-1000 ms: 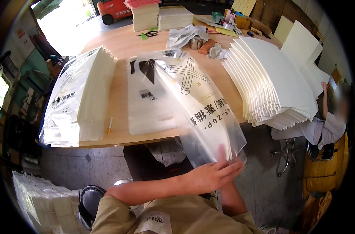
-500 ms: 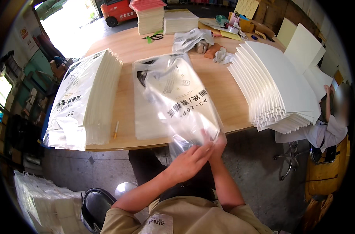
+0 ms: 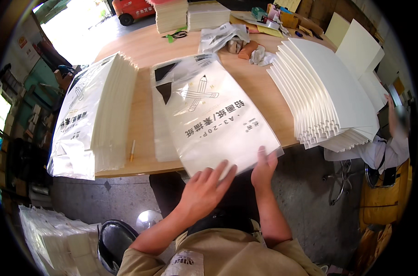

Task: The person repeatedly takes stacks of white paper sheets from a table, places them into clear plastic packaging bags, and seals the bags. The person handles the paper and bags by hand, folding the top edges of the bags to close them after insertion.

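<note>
A white pack of drawing paper in a clear printed plastic bag (image 3: pixel 218 124) lies tilted in front of me, its near end reaching past the table's edge. Crossed pencils are drawn on its face. My left hand (image 3: pixel 204 191) rests on the near edge with fingers spread. At the near right corner, my right hand (image 3: pixel 264 169) grips the pack, thumb on top and fingers mostly hidden beneath. Under the pack, more bagged sheets (image 3: pixel 164 142) stick out to the left. A thick stack of bagged paper packs (image 3: pixel 87 115) stands farther left.
Fanned white paper (image 3: pixel 328 87) covers the table's (image 3: pixel 142 92) right side. Scissors (image 3: pixel 176 35), a crumpled plastic bag (image 3: pixel 222 37) and paper stacks (image 3: pixel 208 17) are at the back. A cigarette-like stick (image 3: pixel 132 150) lies near the front edge. Another person (image 3: pixel 390 152) sits at right.
The bag's near end, bunched up before, now lies flat over the paper. My hands have moved apart: the left onto the near edge, the right to the corner.
</note>
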A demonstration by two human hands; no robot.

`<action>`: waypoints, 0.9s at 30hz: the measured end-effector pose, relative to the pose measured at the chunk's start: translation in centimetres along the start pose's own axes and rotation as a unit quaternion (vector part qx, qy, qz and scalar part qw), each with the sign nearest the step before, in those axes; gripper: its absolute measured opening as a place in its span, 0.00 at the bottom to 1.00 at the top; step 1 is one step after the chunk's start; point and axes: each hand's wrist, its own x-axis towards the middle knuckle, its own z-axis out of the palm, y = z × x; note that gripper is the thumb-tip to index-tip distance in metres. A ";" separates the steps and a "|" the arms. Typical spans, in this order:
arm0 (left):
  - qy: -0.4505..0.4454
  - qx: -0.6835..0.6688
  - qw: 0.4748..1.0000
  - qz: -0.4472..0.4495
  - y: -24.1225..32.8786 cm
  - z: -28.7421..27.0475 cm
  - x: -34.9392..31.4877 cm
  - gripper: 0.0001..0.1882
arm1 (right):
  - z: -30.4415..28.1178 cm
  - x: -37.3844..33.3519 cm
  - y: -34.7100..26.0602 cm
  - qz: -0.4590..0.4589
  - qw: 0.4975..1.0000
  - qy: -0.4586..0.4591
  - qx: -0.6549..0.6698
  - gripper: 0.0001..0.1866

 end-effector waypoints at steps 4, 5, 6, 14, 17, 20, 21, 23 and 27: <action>-0.042 0.039 0.996 -0.069 -0.6 0.3 0.1 0.34 | 0.7 -0.2 -1.4 0.120 0.982 0.025 0.141 0.19; -0.056 0.048 0.995 -0.072 -0.8 0.7 0.2 0.34 | 0.7 -0.1 -1.3 0.124 0.983 0.025 0.136 0.19; -0.047 0.041 0.996 -0.061 -0.9 1.7 0.5 0.34 | 0.6 0.1 -1.1 0.127 0.983 0.026 0.131 0.20; -0.013 -0.008 0.999 -0.028 1.0 7.6 4.9 0.29 | 0.3 0.2 -2.3 0.214 0.967 0.017 0.138 0.23; 0.031 -0.006 0.999 -0.019 0.2 8.4 4.7 0.22 | -0.4 -0.1 -2.1 0.251 0.953 -0.017 0.169 0.22; 0.023 -0.055 0.998 -0.021 -0.1 8.0 4.8 0.16 | -0.9 -1.0 -1.3 0.302 0.930 -0.040 0.205 0.19; 0.027 -0.061 0.998 -0.013 0.0 7.6 4.9 0.15 | -0.8 -1.7 -1.0 0.317 0.924 -0.040 0.212 0.19; 0.036 -0.073 0.997 0.003 0.5 6.9 5.1 0.15 | -0.8 -2.6 -0.4 0.331 0.917 -0.061 0.216 0.19; 0.037 -0.041 0.998 0.024 1.0 7.1 4.3 0.15 | -0.4 -3.1 1.0 0.322 0.916 -0.106 0.214 0.19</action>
